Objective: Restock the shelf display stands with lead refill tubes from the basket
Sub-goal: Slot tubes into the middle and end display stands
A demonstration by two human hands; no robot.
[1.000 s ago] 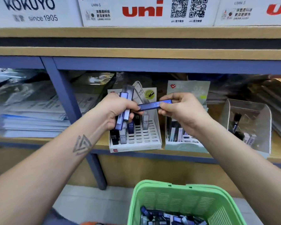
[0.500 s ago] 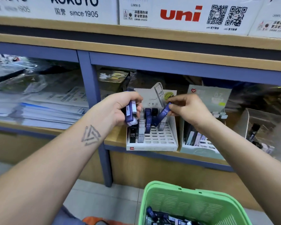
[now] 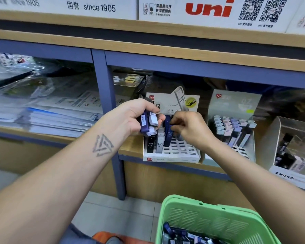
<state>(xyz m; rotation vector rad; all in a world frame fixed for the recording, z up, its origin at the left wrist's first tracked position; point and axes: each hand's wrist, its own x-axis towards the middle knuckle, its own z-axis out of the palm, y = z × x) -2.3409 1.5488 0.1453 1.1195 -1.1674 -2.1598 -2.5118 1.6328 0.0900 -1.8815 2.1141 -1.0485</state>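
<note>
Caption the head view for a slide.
Right hand slots a blue tube into the white stand; left hand holds spares.

Both bare forearms reach forward, the hands close together.
The left hand (image 3: 130, 118), a triangular tattoo on its forearm, curls its fingers round something; the right hand (image 3: 192, 128), just beside those fingertips, points its curled fingers (image 3: 174, 121) down, pinching.

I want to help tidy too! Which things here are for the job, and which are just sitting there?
For the job: left hand gripping spare tubes; right hand pinching a blue tube; white display stand; green basket.

Just there: stacked paper packs; MONO box; uni cartons.
</note>
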